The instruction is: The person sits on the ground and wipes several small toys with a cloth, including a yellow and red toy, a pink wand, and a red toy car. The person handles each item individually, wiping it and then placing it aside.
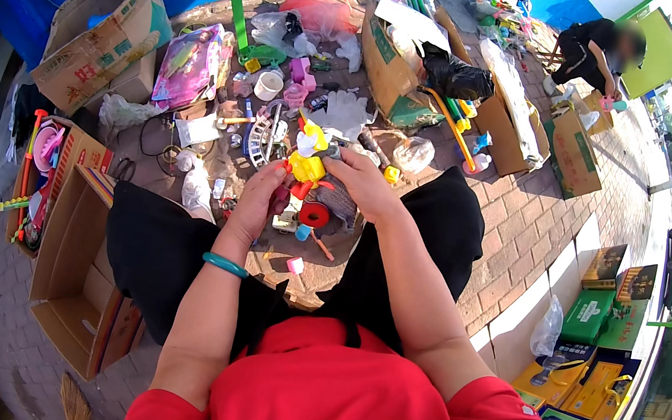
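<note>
Both of my hands hold a yellow plastic toy figure (307, 167) with red and white parts above the littered paving. My left hand (260, 200) grips a red part at its left side. At its right side my right hand (361, 181) pinches a dark grey cloth or rag against the toy. Just below the toy are a red ring-shaped piece (314, 214), a small blue piece (302, 232) and a pink and white block (295, 265). A white plastic curved rack (261, 141) lies beyond my left hand, near a hammer with a wooden handle (236, 121).
An open cardboard box (80, 276) stands at my left, beside a box of toys (41, 179). Ahead are a tall carton (104, 38), a pink toy package (189, 67) and plastic bags (319, 18). Another person (594, 53) works at the far right; a broom (75, 404) lies lower left.
</note>
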`<state>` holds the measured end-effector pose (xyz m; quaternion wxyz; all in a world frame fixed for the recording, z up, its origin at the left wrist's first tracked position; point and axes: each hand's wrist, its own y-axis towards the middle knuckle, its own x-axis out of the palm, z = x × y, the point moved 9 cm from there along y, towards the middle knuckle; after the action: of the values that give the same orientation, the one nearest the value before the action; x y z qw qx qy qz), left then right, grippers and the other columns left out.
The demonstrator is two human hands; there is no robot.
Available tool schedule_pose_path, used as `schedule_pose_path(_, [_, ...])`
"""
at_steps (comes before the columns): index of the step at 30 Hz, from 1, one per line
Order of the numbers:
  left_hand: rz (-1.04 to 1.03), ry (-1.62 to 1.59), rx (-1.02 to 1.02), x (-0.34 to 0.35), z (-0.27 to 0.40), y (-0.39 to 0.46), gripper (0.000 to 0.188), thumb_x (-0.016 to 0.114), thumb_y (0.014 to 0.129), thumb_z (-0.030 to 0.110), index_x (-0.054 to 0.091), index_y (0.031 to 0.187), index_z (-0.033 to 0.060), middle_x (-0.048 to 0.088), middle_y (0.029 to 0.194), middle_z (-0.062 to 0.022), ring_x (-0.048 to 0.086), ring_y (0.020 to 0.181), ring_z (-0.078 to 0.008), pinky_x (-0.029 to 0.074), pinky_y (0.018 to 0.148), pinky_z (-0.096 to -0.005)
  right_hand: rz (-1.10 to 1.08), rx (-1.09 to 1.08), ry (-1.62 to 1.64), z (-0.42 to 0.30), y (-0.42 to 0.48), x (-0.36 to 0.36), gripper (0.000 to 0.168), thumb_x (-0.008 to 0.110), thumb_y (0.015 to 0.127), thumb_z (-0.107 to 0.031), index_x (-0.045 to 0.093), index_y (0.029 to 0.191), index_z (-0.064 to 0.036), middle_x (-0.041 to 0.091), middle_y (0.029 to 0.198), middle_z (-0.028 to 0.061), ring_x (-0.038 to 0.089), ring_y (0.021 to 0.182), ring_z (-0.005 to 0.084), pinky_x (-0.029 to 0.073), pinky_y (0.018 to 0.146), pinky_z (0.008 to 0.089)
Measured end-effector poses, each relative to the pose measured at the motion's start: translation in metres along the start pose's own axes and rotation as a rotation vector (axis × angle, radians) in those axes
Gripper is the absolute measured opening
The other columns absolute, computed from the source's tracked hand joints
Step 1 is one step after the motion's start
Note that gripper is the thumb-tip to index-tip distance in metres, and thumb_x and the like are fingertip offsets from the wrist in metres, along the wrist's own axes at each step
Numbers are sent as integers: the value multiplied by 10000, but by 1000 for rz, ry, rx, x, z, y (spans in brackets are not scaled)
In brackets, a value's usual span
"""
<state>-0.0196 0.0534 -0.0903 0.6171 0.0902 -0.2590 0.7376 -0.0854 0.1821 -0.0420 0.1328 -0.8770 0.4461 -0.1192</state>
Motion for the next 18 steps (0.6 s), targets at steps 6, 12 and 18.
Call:
schedule_pose_path(6, [6,-12,-15,-5,1,1,335,501,909,325,547,1128,75,497,723,57,383,519,-34,291,453,-171,155,-217,307,-22,-2,-18,281,514,908,-204,580,1098,-7,608,938,19,554,808,92,439,695,222])
schedule_pose_path(12, [6,71,-16,-5,-3,0,335,509,905,311,548,1137,72,508,719,54,381,522,-31,275,445,-176,124,-536,-91,-49,-12,-9,326,446,926,-199,557,1140,20,549,1152,57,512,1047,141,394,900,266])
schedule_pose_path(18, [7,147,-28,-4,-2,-3,351,524,902,286,537,1173,64,574,795,31,406,545,-26,288,459,-177,130,-520,-314,-40,0,-9,351,551,891,-159,546,1213,-18,555,1155,95,520,1042,182,400,893,285])
